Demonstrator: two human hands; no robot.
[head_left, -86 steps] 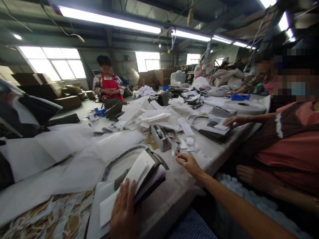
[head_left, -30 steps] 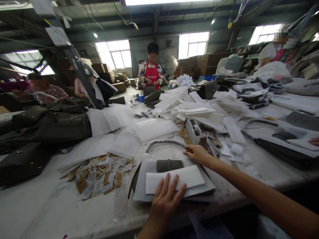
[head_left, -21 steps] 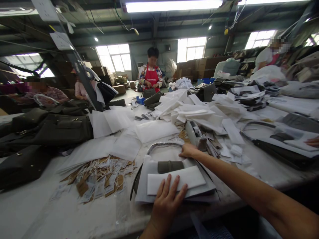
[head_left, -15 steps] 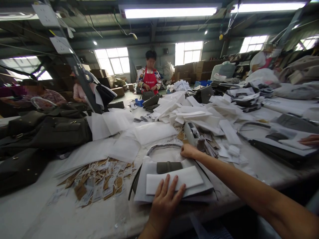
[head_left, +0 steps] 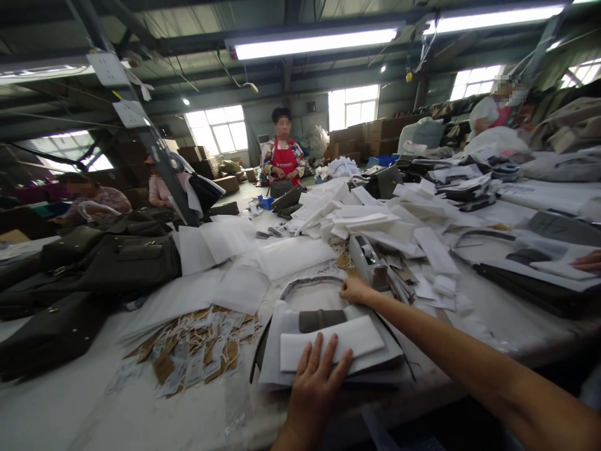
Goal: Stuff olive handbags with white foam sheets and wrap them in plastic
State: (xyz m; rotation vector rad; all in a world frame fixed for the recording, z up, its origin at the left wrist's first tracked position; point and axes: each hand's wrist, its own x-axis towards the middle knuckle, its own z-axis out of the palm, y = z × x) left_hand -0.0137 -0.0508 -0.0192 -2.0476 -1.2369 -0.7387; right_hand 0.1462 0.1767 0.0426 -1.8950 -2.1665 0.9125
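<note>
A dark olive handbag (head_left: 323, 321) lies on the worktable in front of me, mostly covered by white sheet wrapping. Across its front rests a thick white foam strip (head_left: 359, 336). My left hand (head_left: 320, 369) is flat on the lower edge of this strip, fingers spread. The bag's wrapped handle (head_left: 307, 284) arches up away from me. At the right end of that handle, my right hand (head_left: 354, 291) has its fingers curled round it; the fingertips are partly hidden. Just beyond the right hand stands a grey tape dispenser (head_left: 369, 258).
Brown and white hang tags (head_left: 197, 351) lie heaped at left, near white foam sheets (head_left: 239, 285). Dark bags (head_left: 136, 263) are stacked farther left. White foam pieces (head_left: 370, 213) pile up behind. A co-worker's hand (head_left: 589, 260) touches another wrapped bag (head_left: 526, 285) at right. A person in a red apron (head_left: 284, 161) stands opposite.
The view has shifted slightly, so most things sit a little lower, and those at left farther right. Both hands keep their places on the bag.
</note>
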